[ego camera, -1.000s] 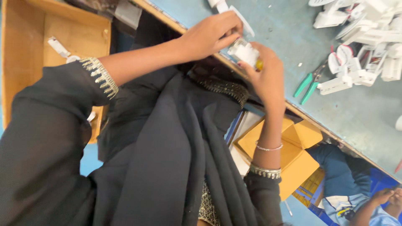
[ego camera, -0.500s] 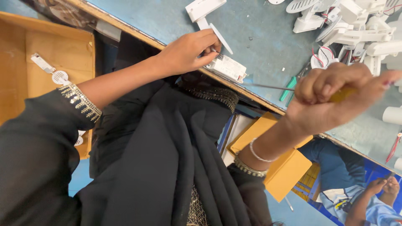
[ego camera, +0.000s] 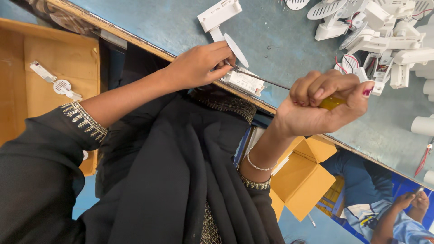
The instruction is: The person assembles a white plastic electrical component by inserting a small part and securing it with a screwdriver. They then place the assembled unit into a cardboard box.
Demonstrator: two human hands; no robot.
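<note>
My left hand (ego camera: pixel 199 65) pinches a small white rectangular part (ego camera: pixel 244 82) at the near edge of the blue-grey table (ego camera: pixel 280 36). My right hand (ego camera: pixel 323 104) is fisted around the yellow handle of a screwdriver (ego camera: pixel 332 103). Its thin metal shaft (ego camera: pixel 262 80) runs left to the white part, with the tip under my left fingers. A white track-light fitting (ego camera: pixel 221 18) with a round disc lies just beyond my left hand.
A pile of white light fittings with red wires (ego camera: pixel 379 40) fills the table's far right. A wooden tray (ego camera: pixel 54 68) with a small white piece is at left. An open yellow cardboard box (ego camera: pixel 303 180) sits below. Another person's hands (ego camera: pixel 411 201) appear at lower right.
My right hand has drawn back from the white part and now grips the screwdriver, its tip brought to the part. My left hand stays on the part. The view has shifted.
</note>
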